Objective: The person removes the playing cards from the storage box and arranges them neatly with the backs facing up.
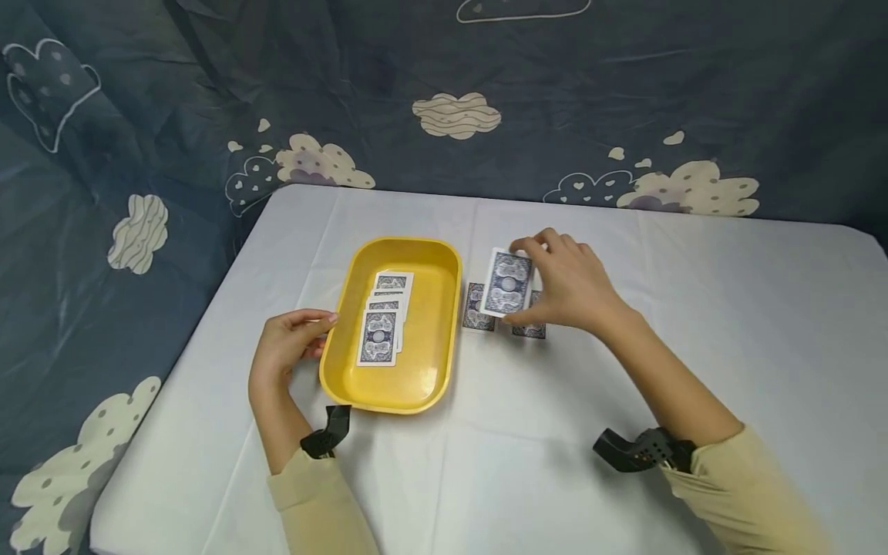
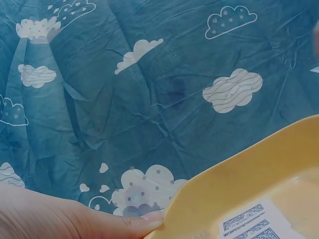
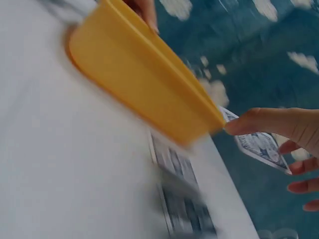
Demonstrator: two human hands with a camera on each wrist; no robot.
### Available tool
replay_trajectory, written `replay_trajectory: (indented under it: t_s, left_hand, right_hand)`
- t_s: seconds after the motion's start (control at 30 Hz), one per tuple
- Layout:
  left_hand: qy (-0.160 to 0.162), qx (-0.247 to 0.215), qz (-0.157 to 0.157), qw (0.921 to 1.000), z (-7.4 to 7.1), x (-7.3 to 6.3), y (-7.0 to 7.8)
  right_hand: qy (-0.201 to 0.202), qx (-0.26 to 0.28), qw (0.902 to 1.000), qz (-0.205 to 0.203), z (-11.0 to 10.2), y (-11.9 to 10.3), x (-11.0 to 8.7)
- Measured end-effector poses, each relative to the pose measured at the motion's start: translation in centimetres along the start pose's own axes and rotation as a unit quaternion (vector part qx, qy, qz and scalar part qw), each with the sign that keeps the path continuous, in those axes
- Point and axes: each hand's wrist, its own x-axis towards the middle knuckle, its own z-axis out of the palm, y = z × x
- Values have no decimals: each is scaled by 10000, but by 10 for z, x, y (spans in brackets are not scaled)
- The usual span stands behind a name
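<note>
My right hand point(image 1: 572, 284) pinches a blue-backed playing card point(image 1: 509, 284) by its edges, between thumb and fingers, raised above the table to the right of the yellow tray point(image 1: 433, 339). Under it on the cloth lie two more playing cards, a left one point(image 1: 477, 312) and a right one point(image 1: 529, 331) that the hand partly covers. Inside the tray, several overlapping cards point(image 1: 378, 337) rest back side up in a column. My left hand point(image 1: 287, 347) grips the tray's left rim; the thumb point(image 2: 144, 221) lies on the rim in the left wrist view.
A white cloth point(image 1: 527, 462) covers the table. Behind it and to the left hangs a dark curtain point(image 1: 388, 69) with cloud prints. Each wrist wears a black camera mount, one left point(image 1: 327, 433) and one right point(image 1: 641, 449).
</note>
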Motion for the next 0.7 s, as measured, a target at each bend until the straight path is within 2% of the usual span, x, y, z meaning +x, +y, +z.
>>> replay_trajectory:
  t_s: [0.17,0.3,0.43,0.7]
  left_hand:
    - [-21,71,-35,10000,0,-1,1]
    - [-86,48,-47,9999,0,-1,2]
    - [-150,11,-113,9998,0,-1,3]
    - [-159,98,-77,9998,-1,-3,2]
  right_hand:
    - [-446,8,9981,422,0,51,-20]
    - [-871,-60,9953,426,7,80,-34]
    - [-1100,62,9933,358,16,96,-45]
    - [-1014,249,9940,310,26,107,-48]
